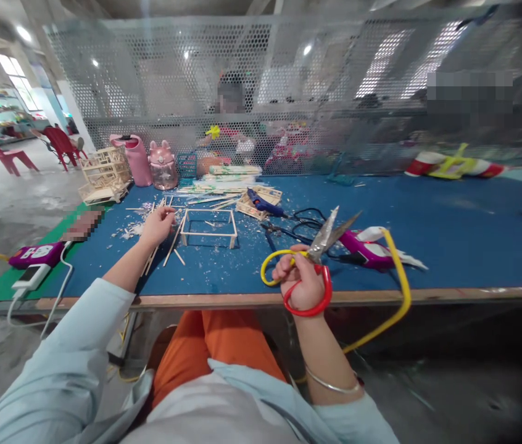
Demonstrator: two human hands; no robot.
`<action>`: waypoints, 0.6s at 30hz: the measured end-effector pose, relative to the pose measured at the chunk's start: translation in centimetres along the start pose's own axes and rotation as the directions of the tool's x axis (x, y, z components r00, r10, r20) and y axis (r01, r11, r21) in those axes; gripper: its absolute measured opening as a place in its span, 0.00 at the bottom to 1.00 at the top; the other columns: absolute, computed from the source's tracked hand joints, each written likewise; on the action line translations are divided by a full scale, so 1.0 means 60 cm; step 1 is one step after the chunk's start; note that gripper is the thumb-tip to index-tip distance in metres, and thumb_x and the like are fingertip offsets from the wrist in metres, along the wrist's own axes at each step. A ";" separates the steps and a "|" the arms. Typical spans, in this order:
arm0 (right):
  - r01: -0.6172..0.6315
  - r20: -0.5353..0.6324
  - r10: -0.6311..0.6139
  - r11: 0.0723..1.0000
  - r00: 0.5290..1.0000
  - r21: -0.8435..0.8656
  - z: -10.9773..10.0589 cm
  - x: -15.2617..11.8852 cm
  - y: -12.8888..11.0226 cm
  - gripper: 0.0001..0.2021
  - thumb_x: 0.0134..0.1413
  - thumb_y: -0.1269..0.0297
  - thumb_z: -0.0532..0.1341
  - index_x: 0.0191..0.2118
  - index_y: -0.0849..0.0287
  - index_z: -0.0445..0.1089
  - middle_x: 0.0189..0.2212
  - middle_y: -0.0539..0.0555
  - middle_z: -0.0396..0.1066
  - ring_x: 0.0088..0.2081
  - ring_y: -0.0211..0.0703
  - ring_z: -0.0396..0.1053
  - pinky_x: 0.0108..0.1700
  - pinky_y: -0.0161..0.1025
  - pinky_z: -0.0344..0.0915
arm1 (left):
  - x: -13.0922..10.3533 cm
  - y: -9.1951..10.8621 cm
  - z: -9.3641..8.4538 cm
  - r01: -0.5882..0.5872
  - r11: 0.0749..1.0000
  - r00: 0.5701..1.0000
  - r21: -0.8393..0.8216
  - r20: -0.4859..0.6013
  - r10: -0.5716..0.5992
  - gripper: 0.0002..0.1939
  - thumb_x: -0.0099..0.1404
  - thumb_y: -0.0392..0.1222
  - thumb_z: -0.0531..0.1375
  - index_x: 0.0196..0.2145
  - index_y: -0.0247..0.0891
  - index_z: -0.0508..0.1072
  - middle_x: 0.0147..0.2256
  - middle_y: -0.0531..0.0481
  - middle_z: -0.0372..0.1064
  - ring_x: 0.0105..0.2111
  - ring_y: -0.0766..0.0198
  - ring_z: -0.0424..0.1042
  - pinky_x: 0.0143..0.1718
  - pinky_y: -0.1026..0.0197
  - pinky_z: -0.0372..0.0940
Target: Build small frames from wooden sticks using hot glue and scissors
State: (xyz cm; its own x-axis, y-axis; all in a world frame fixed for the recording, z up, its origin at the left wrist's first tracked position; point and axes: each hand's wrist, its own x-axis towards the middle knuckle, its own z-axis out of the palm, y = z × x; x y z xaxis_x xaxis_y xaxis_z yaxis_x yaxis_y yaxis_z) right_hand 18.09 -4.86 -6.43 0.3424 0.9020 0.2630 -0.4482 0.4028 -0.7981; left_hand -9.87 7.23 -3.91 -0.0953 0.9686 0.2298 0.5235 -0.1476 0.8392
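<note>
My right hand [306, 277] grips a pair of scissors [322, 239] with one yellow and one red handle loop. The blades stand apart and point up and away, above the table's front edge. Over a pile of thin wooden sticks [174, 242], my left hand [158, 224] has its fingers curled together; whatever lies between the fingertips is hidden. Just to the right of that hand, a small rectangular frame of sticks [209, 234] rests on short legs. A blue glue gun [263, 203] lies behind it, beside a small wooden stick piece [249, 206].
Scraps litter the blue table [464, 234]. Bundled sticks [228, 179], a pink bottle [138, 160], a pink jar [163, 166] and a stick-built model [103, 176] stand toward the back. Pliers [274, 229] and a purple-and-white item [367, 250] lie rightward. A mesh screen [150, 80] separates another person [231, 98].
</note>
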 end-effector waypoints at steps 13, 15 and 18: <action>0.001 0.015 -0.001 1.000 1.000 -0.013 -0.001 -0.002 -0.001 0.13 0.42 0.57 0.63 0.33 0.53 0.61 0.16 0.41 0.60 0.17 0.31 0.56 0.18 0.30 0.57 | 0.041 0.005 0.014 -0.484 0.528 0.875 0.697 0.394 0.283 0.28 0.60 0.31 0.46 0.57 0.46 0.63 0.59 0.49 0.58 0.62 0.55 0.49 0.60 0.39 0.43; 0.007 0.021 -0.007 1.000 1.000 -0.017 -0.002 -0.001 0.000 0.13 0.43 0.57 0.63 0.33 0.53 0.61 0.16 0.41 0.59 0.17 0.31 0.56 0.18 0.30 0.57 | 0.041 0.006 0.014 -0.498 0.506 0.867 0.704 0.406 0.289 0.28 0.61 0.31 0.45 0.57 0.46 0.62 0.59 0.49 0.58 0.62 0.56 0.49 0.60 0.39 0.42; 0.014 0.028 -0.014 0.999 1.000 -0.029 -0.002 -0.001 0.000 0.13 0.44 0.56 0.62 0.34 0.53 0.60 0.16 0.41 0.59 0.17 0.31 0.57 0.19 0.31 0.57 | 0.040 0.006 0.015 -0.498 0.499 0.867 0.709 0.403 0.292 0.27 0.62 0.31 0.45 0.56 0.47 0.63 0.59 0.50 0.59 0.62 0.58 0.49 0.61 0.41 0.41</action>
State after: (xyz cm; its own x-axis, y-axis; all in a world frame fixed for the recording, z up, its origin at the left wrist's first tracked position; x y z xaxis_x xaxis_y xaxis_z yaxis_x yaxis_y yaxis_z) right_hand 18.17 -4.95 -6.53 0.3251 0.9005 0.2889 -0.4194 0.4111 -0.8094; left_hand -9.17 9.66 -3.52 0.4116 0.8777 0.2453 0.9092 -0.4138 -0.0452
